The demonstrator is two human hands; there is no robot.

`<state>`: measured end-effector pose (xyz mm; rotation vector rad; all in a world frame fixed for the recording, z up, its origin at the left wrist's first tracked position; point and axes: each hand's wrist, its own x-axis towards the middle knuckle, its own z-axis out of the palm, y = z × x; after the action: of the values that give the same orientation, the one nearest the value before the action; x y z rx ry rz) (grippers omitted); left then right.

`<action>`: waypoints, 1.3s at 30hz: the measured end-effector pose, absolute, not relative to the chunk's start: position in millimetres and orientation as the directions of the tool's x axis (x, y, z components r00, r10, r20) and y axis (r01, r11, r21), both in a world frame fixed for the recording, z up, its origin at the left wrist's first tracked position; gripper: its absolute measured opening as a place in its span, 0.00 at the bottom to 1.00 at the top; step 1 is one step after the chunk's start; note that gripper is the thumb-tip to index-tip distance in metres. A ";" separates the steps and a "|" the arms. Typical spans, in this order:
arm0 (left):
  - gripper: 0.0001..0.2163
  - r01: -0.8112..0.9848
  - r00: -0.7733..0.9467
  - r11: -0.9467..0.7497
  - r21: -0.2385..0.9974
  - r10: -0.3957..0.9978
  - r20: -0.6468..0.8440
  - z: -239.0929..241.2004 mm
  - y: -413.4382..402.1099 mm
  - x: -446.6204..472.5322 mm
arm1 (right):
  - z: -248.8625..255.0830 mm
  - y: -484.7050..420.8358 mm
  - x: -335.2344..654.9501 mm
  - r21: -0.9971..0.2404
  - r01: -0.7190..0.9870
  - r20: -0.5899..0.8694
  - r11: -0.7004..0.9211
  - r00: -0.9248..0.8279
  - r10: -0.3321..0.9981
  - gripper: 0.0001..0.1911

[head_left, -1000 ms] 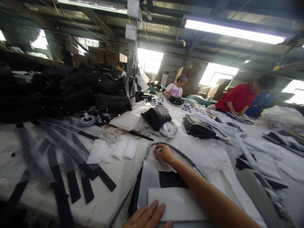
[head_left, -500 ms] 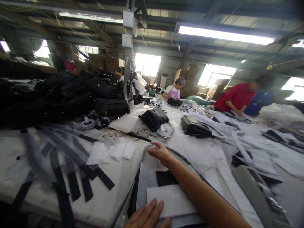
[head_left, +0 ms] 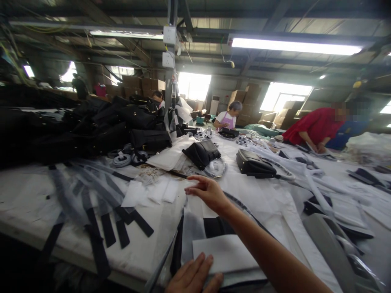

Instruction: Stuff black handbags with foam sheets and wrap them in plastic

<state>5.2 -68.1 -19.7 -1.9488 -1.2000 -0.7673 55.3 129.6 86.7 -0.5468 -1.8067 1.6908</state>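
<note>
My left hand point(head_left: 194, 277) lies flat, fingers spread, on the near edge of a white sheet point(head_left: 224, 254) that rests on a black bag inside a clear plastic sleeve point(head_left: 191, 228). My right hand point(head_left: 206, 191) is stretched forward above the far end of that sleeve, lifted off the table, fingers extended and loosely apart, holding nothing. Beyond it lie small white paper pieces point(head_left: 152, 191), a black handbag point(head_left: 201, 152) and a second black handbag point(head_left: 255, 164).
Black straps in clear sleeves point(head_left: 100, 203) fan across the left of the white table point(head_left: 36, 195). A heap of black bags point(head_left: 91, 126) rises at the back left. Other people work at the far side, one in a red top point(head_left: 308, 126), one in an apron point(head_left: 227, 118).
My right hand has lifted off the plastic sleeve's far edge and moved slightly left and forward, fingers opening. The camera has shifted a little; my left hand stays on the white sheet.
</note>
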 end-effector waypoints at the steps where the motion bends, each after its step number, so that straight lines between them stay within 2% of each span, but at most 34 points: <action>1: 0.15 0.907 0.404 -0.319 -0.274 0.477 0.781 -18.8 -67.7 4.3 | 94.4 117.6 63.2 -0.983 -0.086 0.171 0.162 -0.753 0.636 0.23; 3: 0.16 0.904 0.413 -0.321 -0.284 0.476 0.776 -18.8 -67.7 3.9 | 103.4 90.9 81.9 -0.938 -0.038 0.245 0.345 -0.777 0.581 0.22; 5: 0.18 0.907 0.407 -0.316 -0.279 0.485 0.774 -21.1 -67.7 5.3 | 101.5 63.6 101.9 -0.852 0.015 0.307 0.523 -0.795 0.523 0.26; 7: 0.18 0.916 0.369 -0.326 -0.233 0.462 0.806 -24.2 -67.5 7.7 | 89.0 39.5 119.8 -0.810 0.030 0.332 0.585 -0.799 0.500 0.29; 9: 0.18 0.924 0.296 -0.360 -0.132 0.449 0.843 -25.5 -67.8 9.7 | 70.2 21.4 133.7 -0.816 0.000 0.354 0.579 -0.791 0.499 0.30; 11: 0.18 0.917 0.253 -0.395 -0.052 0.478 0.841 -24.4 -69.7 9.9 | 51.7 10.5 143.5 -0.820 -0.046 0.385 0.571 -0.782 0.490 0.25; 14: 0.16 0.908 0.252 -0.419 -0.007 0.534 0.807 -22.2 -74.2 7.6 | 35.6 3.9 152.8 -0.800 -0.138 0.457 0.584 -0.771 0.444 0.14; 16: 0.16 0.912 0.227 -0.410 0.018 0.540 0.811 -22.9 -76.7 5.9 | 33.0 2.1 157.4 -0.800 -0.172 0.487 0.574 -0.746 0.455 0.12; 20: 0.16 0.917 0.196 -0.396 0.044 0.545 0.815 -26.9 -79.3 5.4 | 31.8 -2.4 164.9 -0.825 -0.192 0.498 0.531 -0.691 0.524 0.15; 27: 0.14 0.889 0.098 -0.417 0.189 0.576 0.811 -25.8 -81.3 8.3 | 22.8 -9.0 173.0 -0.858 -0.173 0.461 0.484 -0.675 0.576 0.16; 32: 0.15 0.891 0.040 -0.388 0.237 0.585 0.810 -29.2 -83.3 8.0 | 26.5 -8.3 177.9 -0.834 -0.181 0.466 0.522 -0.738 0.488 0.18; 36: 0.14 0.911 -0.022 -0.323 0.257 0.584 0.812 -34.0 -86.6 9.3 | 23.3 -9.3 180.9 -0.787 -0.190 0.469 0.587 -0.803 0.368 0.18; 39: 0.13 0.922 -0.001 -0.314 0.229 0.587 0.810 -35.1 -87.9 11.0 | 15.2 -14.0 183.5 -0.738 -0.183 0.488 0.649 -0.809 0.328 0.18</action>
<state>11.0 -87.9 -35.1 -1.9127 -1.5570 -1.2367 183.5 -14.0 15.2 -0.1121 -2.2621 1.1023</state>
